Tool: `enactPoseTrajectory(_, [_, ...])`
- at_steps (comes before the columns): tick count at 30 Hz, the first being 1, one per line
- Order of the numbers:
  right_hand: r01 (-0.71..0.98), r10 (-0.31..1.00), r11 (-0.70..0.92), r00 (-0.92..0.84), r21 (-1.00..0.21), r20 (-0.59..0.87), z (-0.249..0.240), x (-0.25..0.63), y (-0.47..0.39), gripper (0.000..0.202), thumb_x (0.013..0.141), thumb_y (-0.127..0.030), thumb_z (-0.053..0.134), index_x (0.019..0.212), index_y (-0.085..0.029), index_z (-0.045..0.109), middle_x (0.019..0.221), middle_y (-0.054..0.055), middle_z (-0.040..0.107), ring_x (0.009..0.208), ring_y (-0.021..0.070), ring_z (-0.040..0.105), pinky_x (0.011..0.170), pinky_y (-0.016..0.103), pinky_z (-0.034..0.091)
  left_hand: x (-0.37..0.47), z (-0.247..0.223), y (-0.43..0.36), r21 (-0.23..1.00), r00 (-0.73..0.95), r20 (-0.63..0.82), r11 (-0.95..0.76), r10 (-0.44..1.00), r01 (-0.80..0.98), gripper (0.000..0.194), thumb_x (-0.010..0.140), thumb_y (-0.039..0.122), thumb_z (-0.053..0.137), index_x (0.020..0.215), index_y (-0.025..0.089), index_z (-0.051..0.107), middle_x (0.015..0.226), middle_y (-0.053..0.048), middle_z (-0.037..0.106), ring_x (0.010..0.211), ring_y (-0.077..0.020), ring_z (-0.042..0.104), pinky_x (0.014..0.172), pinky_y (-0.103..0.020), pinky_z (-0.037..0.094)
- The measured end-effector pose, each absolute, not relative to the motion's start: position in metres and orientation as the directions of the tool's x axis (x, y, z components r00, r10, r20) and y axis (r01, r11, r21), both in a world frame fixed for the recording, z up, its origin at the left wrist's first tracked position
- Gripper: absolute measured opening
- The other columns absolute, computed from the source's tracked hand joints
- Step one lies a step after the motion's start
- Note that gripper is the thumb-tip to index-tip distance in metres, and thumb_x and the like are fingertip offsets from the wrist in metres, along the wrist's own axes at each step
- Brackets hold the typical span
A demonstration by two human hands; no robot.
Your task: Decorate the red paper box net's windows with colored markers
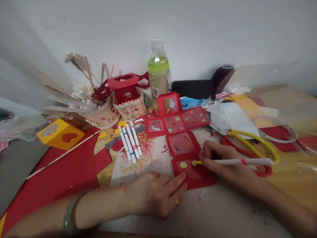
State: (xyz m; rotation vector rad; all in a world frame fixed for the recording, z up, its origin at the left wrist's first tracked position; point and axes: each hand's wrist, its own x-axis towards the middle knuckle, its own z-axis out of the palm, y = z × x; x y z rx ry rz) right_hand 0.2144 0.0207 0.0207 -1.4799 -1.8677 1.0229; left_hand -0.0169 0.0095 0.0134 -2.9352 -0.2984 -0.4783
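Observation:
A red paper cutout point(182, 142), laid out as a cross of joined square panels, lies on a pale sheet point(158, 155); its panels carry clear patches with drawn shapes. My right hand point(224, 160) is closed around a white marker point(252, 161) with a pinkish-red band. The marker's yellow tip touches a small yellow-green shape point(194, 163) on the nearest panel, right of another yellow-green blot point(183, 164). My left hand point(160, 193) rests at that panel's lower left edge, fingertips pressing on it, its fingers together with nothing visible in them.
Several white markers point(130, 142) lie left of the cutout. Red-and-yellow scissors point(252, 142) sit right. Behind stand a green drink bottle point(158, 74), a decorated basket point(131, 107) and a black phone point(192, 88). A yellow box point(60, 134) and thin stick point(63, 154) are left.

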Motion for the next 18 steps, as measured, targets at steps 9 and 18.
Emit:
enactPoseTrajectory(9, [0.567,0.969,0.116,-0.246,-0.816,-0.033,0.0226,0.2132,0.0214,0.024,0.076,-0.023,0.050,0.059,-0.022,0.035,0.055,-0.005,0.041,0.052,0.0106,0.036,0.045,0.024,0.030,-0.0188,0.0120,0.0090,-0.129,0.944,0.283,-0.969,0.168,0.211,0.032,0.091,0.012,0.033,0.103,0.009,0.062,0.112,-0.014,0.065,0.058,-0.0121,0.061,0.040,-0.022,0.046])
enactPoseTrajectory(18, [0.580,0.966,0.119,-0.254,-0.806,-0.040,0.0194,0.2154,0.0211,0.023,0.078,-0.024,0.049,0.060,-0.022,0.036,0.056,-0.004,0.042,0.052,0.0111,0.037,0.046,0.024,0.031,-0.0168,0.0133,0.0090,-0.132,0.918,0.353,-0.962,0.179,0.239,0.039,0.092,0.010,0.027,0.098,0.011,0.065,0.107,-0.010,0.068,0.055,-0.0116,0.060,0.038,-0.022,0.044])
